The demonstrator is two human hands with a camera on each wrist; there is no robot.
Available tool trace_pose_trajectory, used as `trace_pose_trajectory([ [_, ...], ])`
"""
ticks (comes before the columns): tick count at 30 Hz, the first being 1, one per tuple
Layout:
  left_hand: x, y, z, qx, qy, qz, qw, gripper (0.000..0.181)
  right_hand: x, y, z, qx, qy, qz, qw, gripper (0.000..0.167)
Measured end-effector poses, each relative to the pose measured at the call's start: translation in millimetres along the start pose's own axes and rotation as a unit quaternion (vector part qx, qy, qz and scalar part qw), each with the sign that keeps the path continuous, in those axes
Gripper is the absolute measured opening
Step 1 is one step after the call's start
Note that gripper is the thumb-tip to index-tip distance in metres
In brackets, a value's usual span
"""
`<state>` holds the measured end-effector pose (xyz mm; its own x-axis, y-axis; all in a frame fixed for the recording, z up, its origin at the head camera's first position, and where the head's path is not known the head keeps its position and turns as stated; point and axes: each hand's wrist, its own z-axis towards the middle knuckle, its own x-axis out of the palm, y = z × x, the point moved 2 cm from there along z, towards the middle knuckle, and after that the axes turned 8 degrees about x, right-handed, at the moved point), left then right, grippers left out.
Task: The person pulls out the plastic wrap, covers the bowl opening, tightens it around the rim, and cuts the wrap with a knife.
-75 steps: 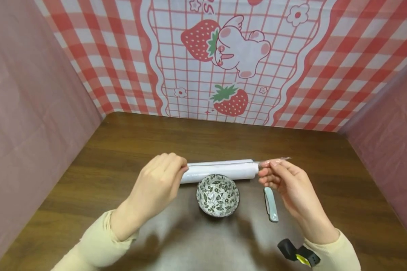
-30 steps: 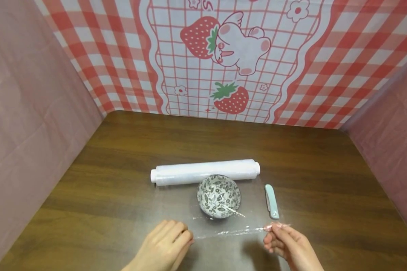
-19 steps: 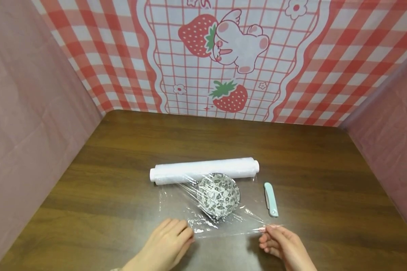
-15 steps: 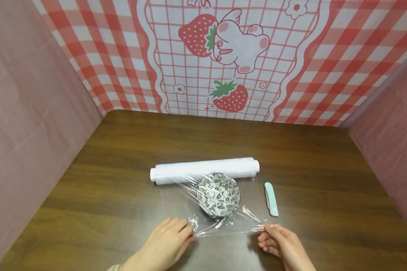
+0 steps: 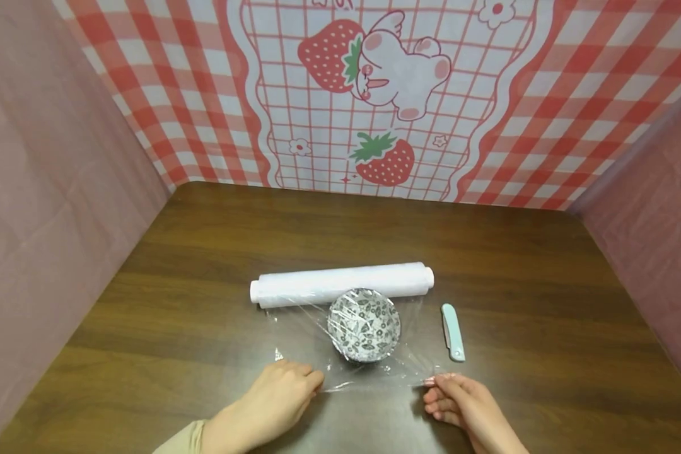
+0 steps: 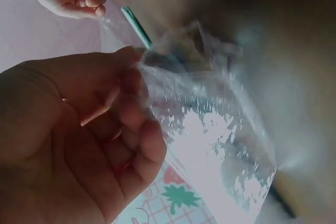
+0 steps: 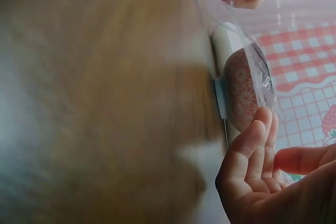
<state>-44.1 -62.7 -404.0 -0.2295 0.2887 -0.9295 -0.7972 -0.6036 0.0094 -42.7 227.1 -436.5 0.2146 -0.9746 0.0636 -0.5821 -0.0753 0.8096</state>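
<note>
A clear sheet of plastic wrap [image 5: 374, 377] runs from a white roll [image 5: 343, 284] toward the person and lies over a patterned bowl [image 5: 365, 325]. My left hand [image 5: 275, 400] pinches the sheet's near edge on the left. The right hand [image 5: 465, 403] pinches the same edge at its right corner. In the left wrist view the wrap [image 6: 210, 129] hangs wrinkled and shiny from thumb and fingertips. The right wrist view has the bowl [image 7: 242, 90] seen from the side, upright, behind the film. Both hands are just in front of the bowl, low over the table.
A light green folding knife [image 5: 453, 332] lies folded on the table right of the bowl, close to the right hand. The wooden table [image 5: 204, 239] ends at a checkered strawberry cloth [image 5: 386, 94] behind, with pink cloth [image 5: 62, 189] at the sides.
Both hands have drawn the wrap's edge from the roll toward the person, over the bowl. Lately they have shifted only slightly, and the film has fewer bright creases around the bowl.
</note>
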Motion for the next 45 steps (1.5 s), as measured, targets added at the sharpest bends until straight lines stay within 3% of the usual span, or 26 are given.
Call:
trace_pose_trajectory([
  [8, 3.9, 19.7, 13.7, -0.054, 0.051, -0.027, 0.9968, 0.017, 4.8, 12.9, 17.6, -0.002, -0.022, -0.011, 0.9997, 0.027],
  [15, 7.6, 30.7, 25.7, -0.112, 0.020, -0.045, 0.9924, 0.020, 5.0, 29.7, 33.6, -0.015, 0.005, -0.017, 0.9997, 0.024],
  [19, 6.8, 34.5, 32.1, -0.141, 0.002, -0.077, 0.9870, 0.021, 8.3, 40.8, 40.1, -0.020, 0.032, -0.038, 0.9986, 0.027],
  [25, 7.3, 37.0, 38.6, -0.157, -0.016, -0.108, 0.9815, 0.020, 16.6, 53.7, 48.5, -0.026, 0.055, -0.057, 0.9965, 0.028],
  [32, 12.4, 38.3, 38.0, -0.178, -0.016, -0.153, 0.9719, 0.019, 21.9, 56.8, 62.3, -0.025, 0.036, -0.054, 0.9976, 0.014],
  [34, 12.8, 40.6, 36.3, -0.186, -0.007, -0.186, 0.9649, 0.017, 23.1, 56.2, 66.5, -0.022, 0.028, -0.060, 0.9976, 0.012],
  [36, 12.7, 44.4, 34.3, -0.198, 0.008, -0.232, 0.9523, 0.014, 24.0, 55.6, 70.2, -0.017, 0.019, -0.067, 0.9974, 0.012],
  [40, 11.4, 52.9, 29.6, -0.218, 0.035, -0.333, 0.9170, 0.009, 25.4, 55.1, 74.8, -0.011, -0.005, -0.078, 0.9969, 0.016],
  [45, 13.9, 57.1, 23.6, -0.227, 0.051, -0.427, 0.8739, 0.015, 27.3, 56.3, 76.8, -0.008, -0.036, -0.087, 0.9956, 0.017],
])
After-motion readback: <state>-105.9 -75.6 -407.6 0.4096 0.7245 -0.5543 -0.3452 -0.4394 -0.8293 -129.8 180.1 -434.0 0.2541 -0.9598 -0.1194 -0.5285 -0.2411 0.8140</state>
